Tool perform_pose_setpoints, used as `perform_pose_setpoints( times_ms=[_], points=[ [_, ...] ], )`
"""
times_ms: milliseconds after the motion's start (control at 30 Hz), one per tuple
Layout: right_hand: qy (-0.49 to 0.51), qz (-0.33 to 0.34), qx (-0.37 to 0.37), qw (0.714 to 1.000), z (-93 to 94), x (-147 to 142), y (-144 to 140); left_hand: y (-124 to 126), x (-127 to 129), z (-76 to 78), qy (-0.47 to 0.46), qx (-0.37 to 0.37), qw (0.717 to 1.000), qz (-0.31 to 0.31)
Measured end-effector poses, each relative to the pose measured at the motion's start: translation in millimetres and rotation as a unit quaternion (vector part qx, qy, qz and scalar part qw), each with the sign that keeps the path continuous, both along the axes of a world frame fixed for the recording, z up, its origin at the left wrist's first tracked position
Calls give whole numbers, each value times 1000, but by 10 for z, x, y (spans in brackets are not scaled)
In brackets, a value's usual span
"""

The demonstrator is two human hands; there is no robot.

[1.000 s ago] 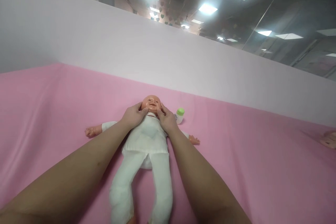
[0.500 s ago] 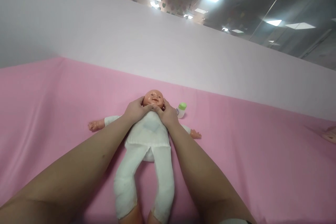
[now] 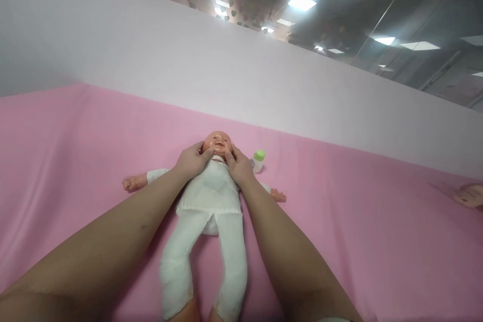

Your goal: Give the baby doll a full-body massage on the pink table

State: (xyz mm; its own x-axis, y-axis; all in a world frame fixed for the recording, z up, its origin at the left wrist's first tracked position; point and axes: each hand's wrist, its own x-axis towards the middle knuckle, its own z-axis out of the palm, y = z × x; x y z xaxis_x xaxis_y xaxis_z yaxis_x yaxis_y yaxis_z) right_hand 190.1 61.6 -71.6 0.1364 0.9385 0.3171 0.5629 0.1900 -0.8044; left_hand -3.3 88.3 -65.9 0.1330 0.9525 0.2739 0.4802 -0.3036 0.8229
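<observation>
A baby doll (image 3: 211, 186) in white cloth lies on its back on a pink sheet (image 3: 309, 221), arms spread out, legs toward me. My left hand (image 3: 193, 162) cups the left side of its head, the thumb on the cheek near the chin. On the other side my right hand (image 3: 240, 165) cups the head in the same way, thumb at the jaw. Both hands' fingertips are partly hidden behind the head. Just right of my right hand stands a small bottle (image 3: 258, 161) with a green cap.
Behind the doll rises a white wall or panel (image 3: 226, 70), with glass and ceiling lights above it. At the far right edge lies a flat beige object (image 3: 470, 195), partly cut off. The sheet has folds at the left.
My thumbs have moved apart, from touching under the doll's chin to the two sides of its jaw, so the neck shows. The view has shifted slightly.
</observation>
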Motion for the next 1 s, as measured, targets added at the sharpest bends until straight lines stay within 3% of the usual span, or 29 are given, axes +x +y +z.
perform_pose_setpoints(
  times_ms=[200,500,767,1000],
  points=[
    [-32,-12,22,999,5,-16,3,19,10,-14,-2,12,1000,-1],
    [-53,-23,-25,998,144,-84,-73,-45,13,55,29,-4,1000,-7],
    [-87,-11,-17,996,80,-42,-46,-3,-3,31,10,1,1000,-10],
    [-42,-5,19,999,18,-24,-20,48,7,-38,-33,9,999,-2]
  ],
)
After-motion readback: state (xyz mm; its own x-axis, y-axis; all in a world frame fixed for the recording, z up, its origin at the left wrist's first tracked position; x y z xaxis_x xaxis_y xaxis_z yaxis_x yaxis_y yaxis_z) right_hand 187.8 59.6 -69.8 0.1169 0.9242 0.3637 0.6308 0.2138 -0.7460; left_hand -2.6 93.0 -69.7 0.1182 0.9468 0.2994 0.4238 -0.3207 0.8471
